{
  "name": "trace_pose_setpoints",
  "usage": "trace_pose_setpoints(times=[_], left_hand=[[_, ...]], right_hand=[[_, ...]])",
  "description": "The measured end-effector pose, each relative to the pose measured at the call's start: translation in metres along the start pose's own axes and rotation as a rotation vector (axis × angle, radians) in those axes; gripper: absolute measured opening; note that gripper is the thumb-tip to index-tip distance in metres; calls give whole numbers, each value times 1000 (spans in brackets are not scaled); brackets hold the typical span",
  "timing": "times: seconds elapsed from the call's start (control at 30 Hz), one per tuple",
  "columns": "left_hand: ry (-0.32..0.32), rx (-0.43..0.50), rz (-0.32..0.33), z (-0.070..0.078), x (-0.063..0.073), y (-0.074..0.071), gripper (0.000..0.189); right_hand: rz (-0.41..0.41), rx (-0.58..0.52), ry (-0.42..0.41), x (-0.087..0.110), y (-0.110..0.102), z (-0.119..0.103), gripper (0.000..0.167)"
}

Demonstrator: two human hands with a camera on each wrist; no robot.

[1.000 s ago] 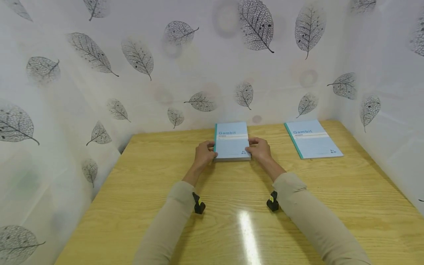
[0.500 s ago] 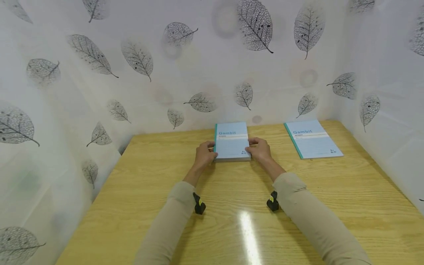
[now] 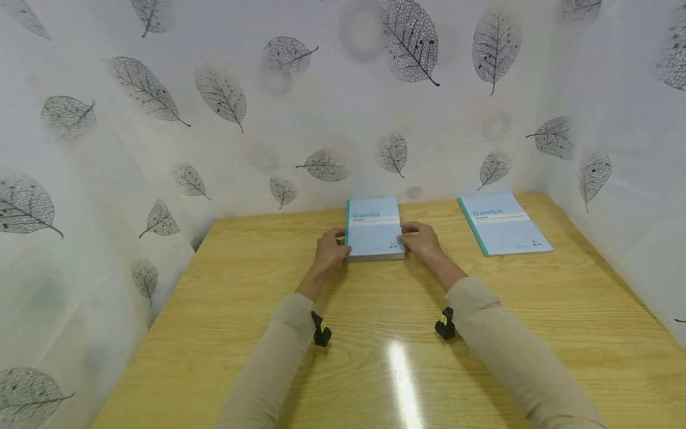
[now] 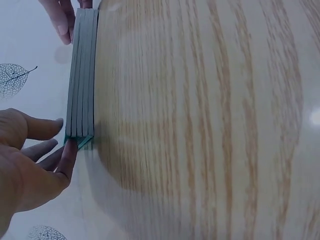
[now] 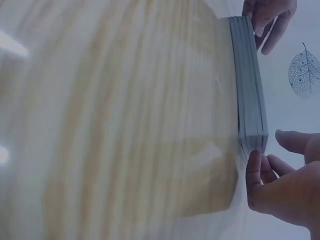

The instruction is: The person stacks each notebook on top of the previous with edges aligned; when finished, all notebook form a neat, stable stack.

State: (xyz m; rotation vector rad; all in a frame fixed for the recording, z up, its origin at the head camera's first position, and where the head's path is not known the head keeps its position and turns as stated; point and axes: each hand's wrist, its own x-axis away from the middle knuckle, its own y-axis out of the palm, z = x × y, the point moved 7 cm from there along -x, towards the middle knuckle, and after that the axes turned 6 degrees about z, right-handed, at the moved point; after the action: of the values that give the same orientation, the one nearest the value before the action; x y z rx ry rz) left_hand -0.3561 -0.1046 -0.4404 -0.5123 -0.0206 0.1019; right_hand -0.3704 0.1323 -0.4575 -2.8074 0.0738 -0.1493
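A stack of several light-blue notebooks (image 3: 374,232) lies flat on the wooden table, the top one marked "Gambit" with a green spine. My left hand (image 3: 330,249) is at its left, spine side, a fingertip touching near the front corner in the left wrist view. My right hand (image 3: 422,241) is at the opposite side; in the right wrist view a fingertip (image 5: 254,162) meets the stack's side near the front corner while another finger (image 5: 295,141) stands apart from it. The front page edges (image 4: 82,75) line up closely.
Another matching notebook (image 3: 506,225) lies flat to the right, slightly turned. The wooden table (image 3: 257,268) meets a white leaf-printed curtain (image 3: 321,107) at the back and sides. Black wrist devices (image 3: 445,325) sit at both sleeves.
The hands stay at the sides of the stack. My right wrist and sleeve have shifted slightly to the right, and the view has drifted a little.
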Motion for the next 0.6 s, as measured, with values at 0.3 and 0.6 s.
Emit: trace_pose_setpoints(times=[0.3,0.6], left_hand=[[15,9,67,19,-5,2,52],[124,6,18,55,-2,30,49]], right_hand=[[-60,-87,-2,-6,-34,-1,51],[-89,-94,-21,-3,-71,10,59]])
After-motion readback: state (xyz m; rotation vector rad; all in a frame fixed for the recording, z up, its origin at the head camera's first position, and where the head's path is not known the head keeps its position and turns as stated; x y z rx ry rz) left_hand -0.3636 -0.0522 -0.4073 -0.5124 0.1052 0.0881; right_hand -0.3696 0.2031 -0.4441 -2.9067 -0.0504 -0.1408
